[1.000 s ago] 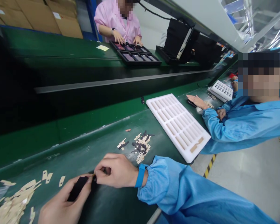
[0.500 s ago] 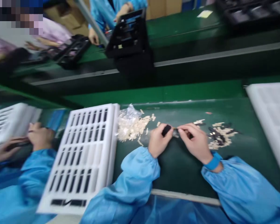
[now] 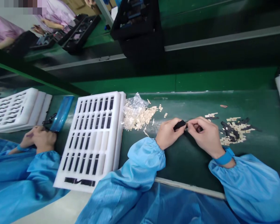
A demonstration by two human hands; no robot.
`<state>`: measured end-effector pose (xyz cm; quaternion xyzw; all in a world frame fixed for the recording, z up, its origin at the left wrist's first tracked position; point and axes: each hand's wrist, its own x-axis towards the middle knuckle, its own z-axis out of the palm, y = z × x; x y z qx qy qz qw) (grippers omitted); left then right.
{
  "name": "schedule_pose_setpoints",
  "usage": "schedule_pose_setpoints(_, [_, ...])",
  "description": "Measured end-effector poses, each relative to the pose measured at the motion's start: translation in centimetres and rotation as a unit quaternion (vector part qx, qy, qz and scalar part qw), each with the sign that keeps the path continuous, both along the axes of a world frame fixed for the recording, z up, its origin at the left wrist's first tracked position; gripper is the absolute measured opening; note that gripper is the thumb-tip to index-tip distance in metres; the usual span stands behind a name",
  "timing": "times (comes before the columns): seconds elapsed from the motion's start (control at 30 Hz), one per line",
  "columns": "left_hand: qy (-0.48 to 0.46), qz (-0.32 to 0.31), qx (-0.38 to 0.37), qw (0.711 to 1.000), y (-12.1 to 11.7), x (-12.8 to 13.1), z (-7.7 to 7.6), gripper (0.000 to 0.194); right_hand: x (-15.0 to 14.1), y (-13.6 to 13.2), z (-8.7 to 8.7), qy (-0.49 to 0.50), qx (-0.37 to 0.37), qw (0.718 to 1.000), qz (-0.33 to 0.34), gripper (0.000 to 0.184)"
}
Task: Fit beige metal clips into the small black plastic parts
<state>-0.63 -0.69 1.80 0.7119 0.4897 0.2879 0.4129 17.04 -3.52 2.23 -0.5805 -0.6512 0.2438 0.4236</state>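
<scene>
Hands meet over the green bench (image 3: 259,102). I see my left hand (image 3: 167,134) pinching a black strip (image 3: 179,125), its long axis pointing toward my right hand (image 3: 204,134), whose fingertips close on the strip's near end.

Two white trays lie at the left of the frame, one (image 3: 93,140) at centre left, one (image 3: 16,109) at far left. Two heaps of small parts sit on the bench: tan (image 3: 137,115) at centre, mixed (image 3: 234,130) at right. One black strip (image 3: 179,125) is at centre.

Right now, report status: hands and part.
Left hand holds small black part. Right hand pinches its end. Nothing between them.
</scene>
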Motion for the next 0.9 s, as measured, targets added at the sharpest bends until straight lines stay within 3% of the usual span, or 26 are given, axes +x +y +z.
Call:
schedule_pose_setpoints(0.3, [-0.021,0.004,-0.042,0.999,0.3,-0.1,0.2,0.018,0.6,0.2,-0.2,0.052,-0.062,0.997,0.019,0.016])
schedule_pose_setpoints(0.53, [-0.088,0.015,-0.084,0.992,0.5,-0.1,0.5,0.020,1.1,0.6,-0.6,0.064,-0.047,0.996,-0.031,0.012])
schedule_pose_setpoints(0.73, [-0.082,0.027,-0.071,0.994,0.5,-0.2,0.4,0.021,0.6,0.2,0.2,0.031,-0.010,0.999,0.018,0.011])
schedule_pose_setpoints(0.9, [-0.046,0.016,-0.051,0.998,0.3,-0.2,0.1,0.017,0.1,0.0,0.1,0.004,0.015,1.000,0.020,0.009])
